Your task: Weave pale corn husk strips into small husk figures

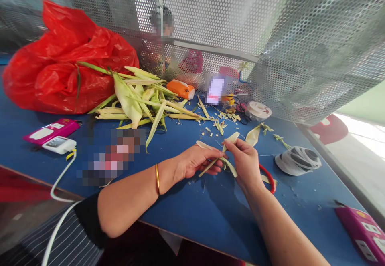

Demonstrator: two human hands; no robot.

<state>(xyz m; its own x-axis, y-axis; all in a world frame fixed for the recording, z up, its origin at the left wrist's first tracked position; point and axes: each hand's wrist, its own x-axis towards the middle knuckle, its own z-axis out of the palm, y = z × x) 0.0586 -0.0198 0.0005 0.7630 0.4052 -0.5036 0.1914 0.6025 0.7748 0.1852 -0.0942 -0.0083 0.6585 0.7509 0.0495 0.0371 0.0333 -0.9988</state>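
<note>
My left hand (197, 162), with a gold bangle on its wrist, pinches pale green corn-husk strips (221, 160) just above the blue table (192, 210). Meeting it from the right, my right hand (245, 160) is also closed on the same strips, fingertips touching those of the left hand. One strip end curls up above the fingers; another hangs down below them. A red loop (269, 177) lies partly hidden under my right wrist.
A pile of corn husks (141, 97) lies behind, against a red plastic bag (60, 65). Husk scraps (221, 121), a white tape roll (258, 110), an orange tool (180, 89), a grey-white coil (297, 160), pink and white devices (52, 134) and a perforated metal screen (270, 37) surround the hands.
</note>
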